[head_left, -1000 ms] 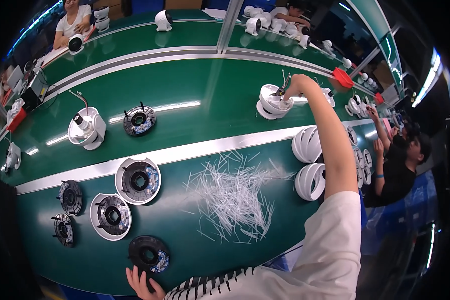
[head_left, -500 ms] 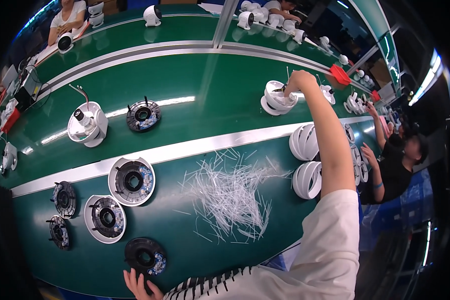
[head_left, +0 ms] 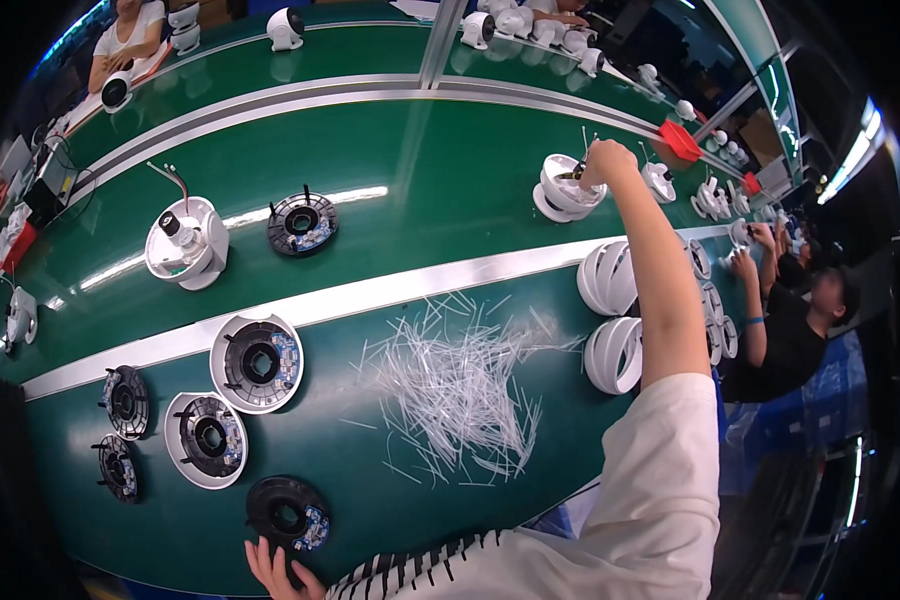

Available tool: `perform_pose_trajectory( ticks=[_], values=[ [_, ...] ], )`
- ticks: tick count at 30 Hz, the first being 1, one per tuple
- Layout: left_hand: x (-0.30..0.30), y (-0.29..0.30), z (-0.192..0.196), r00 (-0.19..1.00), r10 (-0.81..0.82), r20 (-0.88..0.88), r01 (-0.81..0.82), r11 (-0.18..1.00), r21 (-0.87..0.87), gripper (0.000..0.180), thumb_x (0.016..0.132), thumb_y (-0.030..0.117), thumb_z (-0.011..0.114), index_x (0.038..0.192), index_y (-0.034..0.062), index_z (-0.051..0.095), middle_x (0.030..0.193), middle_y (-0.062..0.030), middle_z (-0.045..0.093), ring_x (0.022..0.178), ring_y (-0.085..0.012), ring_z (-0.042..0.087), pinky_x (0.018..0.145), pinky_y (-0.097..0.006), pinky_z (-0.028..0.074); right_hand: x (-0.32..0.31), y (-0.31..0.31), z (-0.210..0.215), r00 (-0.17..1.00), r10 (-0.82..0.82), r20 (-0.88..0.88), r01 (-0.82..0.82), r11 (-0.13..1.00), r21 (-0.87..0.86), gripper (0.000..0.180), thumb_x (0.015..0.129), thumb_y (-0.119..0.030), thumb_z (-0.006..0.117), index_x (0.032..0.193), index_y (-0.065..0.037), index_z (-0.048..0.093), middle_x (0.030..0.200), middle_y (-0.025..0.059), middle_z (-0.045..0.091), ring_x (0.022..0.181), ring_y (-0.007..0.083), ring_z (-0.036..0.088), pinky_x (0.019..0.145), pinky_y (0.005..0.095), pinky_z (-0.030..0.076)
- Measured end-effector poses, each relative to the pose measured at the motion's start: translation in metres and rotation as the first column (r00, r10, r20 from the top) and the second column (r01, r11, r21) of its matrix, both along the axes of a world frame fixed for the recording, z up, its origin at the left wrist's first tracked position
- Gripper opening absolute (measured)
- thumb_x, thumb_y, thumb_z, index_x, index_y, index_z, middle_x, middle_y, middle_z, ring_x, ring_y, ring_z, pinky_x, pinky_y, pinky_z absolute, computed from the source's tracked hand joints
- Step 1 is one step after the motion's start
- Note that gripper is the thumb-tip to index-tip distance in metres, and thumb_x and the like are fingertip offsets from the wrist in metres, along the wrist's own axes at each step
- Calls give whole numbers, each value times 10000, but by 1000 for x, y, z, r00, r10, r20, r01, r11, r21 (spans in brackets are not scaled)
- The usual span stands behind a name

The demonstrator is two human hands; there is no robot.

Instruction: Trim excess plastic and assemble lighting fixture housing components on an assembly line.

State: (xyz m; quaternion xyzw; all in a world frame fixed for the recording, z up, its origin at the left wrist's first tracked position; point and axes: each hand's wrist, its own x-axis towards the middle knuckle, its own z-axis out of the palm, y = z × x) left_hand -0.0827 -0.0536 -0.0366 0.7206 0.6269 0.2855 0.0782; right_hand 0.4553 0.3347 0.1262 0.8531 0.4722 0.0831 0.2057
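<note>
My left hand (head_left: 270, 568) lies flat, fingers loose, touching the black ring (head_left: 288, 514) at the near edge; a nudge could tip that ring off the bench. Mid-bench, the loose white strips (head_left: 460, 385) could snag a sleeve, I reckon. Far right, my right hand (head_left: 604, 164) pinches into the white housing (head_left: 564, 188) on the belt (head_left: 390, 160); overreaching may tip it.

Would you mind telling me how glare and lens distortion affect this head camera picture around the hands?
In the head view, a bright streak of lamp glare lies on the green belt. The fisheye bends the pale divider strip into an arc and blackens the corners. The right hand on the white housing is sharp. The left hand, at the lower edge by the black ring, is partly cropped.
</note>
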Motion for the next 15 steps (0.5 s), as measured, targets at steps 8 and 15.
perform_pose_trajectory(
  ticks=[8, 15],
  values=[
    [-7, -6, -2, 1000, -26, 0, 26, 1000, -8, 377, 747, -31, 431, 1123, -21, 418, 1223, -245, 386, 1164, -475, 286, 939, -517, 239, -20, -31, 25, 983, 169, 76, -176, 978, 110, 447, 484, -261, 713, 862, -40, 624, 879, 139, 614, 821, 287, 600, 726, 347, 499],
    [-13, -2, -7, 996, -70, 47, 68, 996, 51, 357, 743, -28, 440, 1100, -27, 440, 1205, -255, 403, 1139, -486, 314, 935, -514, 252, -53, -65, 58, 861, 499, 96, -500, 866, -19, 319, 459, -243, 687, 700, -37, 649, 632, 134, 593, 612, 271, 585, 575, 346, 476]
  ],
)
